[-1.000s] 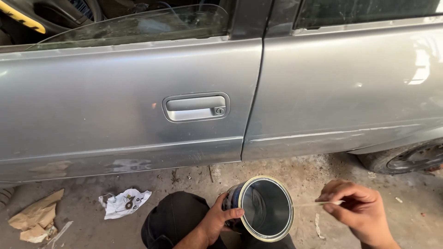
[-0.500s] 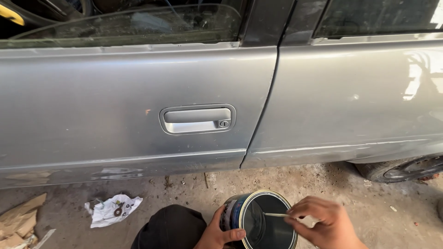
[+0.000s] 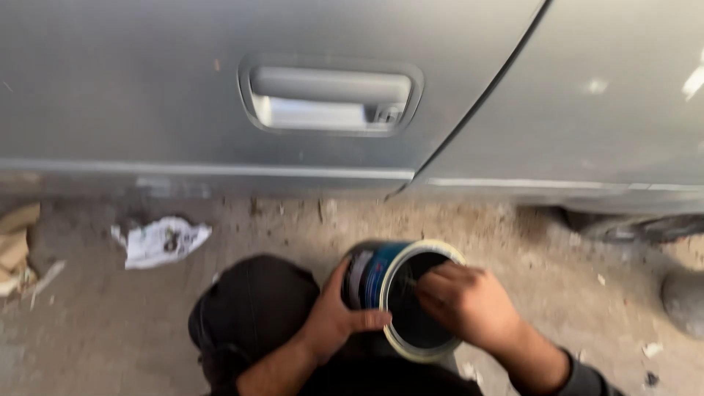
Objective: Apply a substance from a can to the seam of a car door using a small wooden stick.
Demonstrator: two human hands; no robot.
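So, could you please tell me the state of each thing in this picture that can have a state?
Can: open, no lid, tilted, inside dark.
Left hand: gripping the can's side.
Right hand: closed, fingers at the can's mouth; what it pinches is too blurred to tell.
Car door: shut, lower edge scuffed.
Door handle: flush, not pulled.
Paper scrap: crumpled, lying on the ground.
Cardboard pieces: torn, lying at the left edge.
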